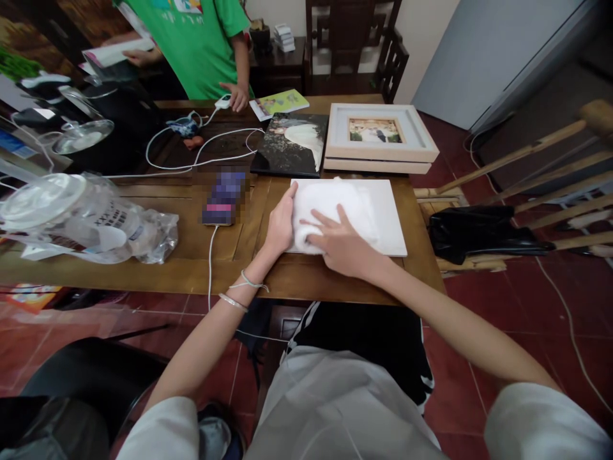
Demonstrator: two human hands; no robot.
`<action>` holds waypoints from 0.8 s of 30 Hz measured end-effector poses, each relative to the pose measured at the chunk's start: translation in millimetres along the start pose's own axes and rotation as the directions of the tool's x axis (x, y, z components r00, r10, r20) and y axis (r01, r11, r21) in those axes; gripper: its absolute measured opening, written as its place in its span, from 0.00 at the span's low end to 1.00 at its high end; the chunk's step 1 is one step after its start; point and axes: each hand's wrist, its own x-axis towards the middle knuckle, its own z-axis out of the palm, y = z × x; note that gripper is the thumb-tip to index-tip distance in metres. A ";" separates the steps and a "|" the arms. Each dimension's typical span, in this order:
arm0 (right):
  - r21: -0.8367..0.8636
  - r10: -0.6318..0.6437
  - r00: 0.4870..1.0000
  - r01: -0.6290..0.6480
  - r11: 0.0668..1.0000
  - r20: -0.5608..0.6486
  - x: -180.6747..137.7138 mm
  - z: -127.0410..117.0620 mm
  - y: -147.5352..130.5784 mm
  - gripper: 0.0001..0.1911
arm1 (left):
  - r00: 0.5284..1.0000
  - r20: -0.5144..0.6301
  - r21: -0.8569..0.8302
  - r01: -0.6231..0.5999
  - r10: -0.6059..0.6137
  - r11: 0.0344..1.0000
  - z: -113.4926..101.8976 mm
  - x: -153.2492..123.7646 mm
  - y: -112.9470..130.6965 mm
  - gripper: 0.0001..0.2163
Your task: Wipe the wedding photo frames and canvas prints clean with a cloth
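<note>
A white cloth (330, 198) lies bunched on a flat white board (390, 220) near the table's front edge. My right hand (342, 241) presses on the cloth, some fingers spread over it and one tucked into a rolled fold at its near left corner. At the board's left edge, my left hand (281, 220) grips the side with its fingers close together. Its fingertips are partly hidden by the edge and the cloth.
Behind the board lie a dark photo panel (292, 144) and stacked pale picture frames (383, 137). A charging phone (224, 198) and a plastic-wrapped container (71, 211) are to the left. Across the wooden table (249, 271), a person in green (191, 45) touches a white plug-like block (223, 101).
</note>
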 end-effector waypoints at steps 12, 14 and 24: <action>0.089 0.206 0.973 -0.197 0.976 -0.103 -59.6 -21.6 37.6 0.25 | 0.979 0.203 0.282 -0.024 -0.035 0.959 5.9 -2.3 4.7 0.29; 0.104 0.288 0.950 -0.276 0.956 -0.123 -38.8 -24.1 51.0 0.25 | 0.985 0.169 0.234 -0.012 -0.029 0.972 5.7 -2.9 6.0 0.30; -0.011 0.078 0.996 -0.077 0.997 0.041 31.8 -12.1 -12.2 0.26 | 0.990 -0.121 -0.285 0.028 -0.065 0.958 2.9 -0.8 -1.0 0.35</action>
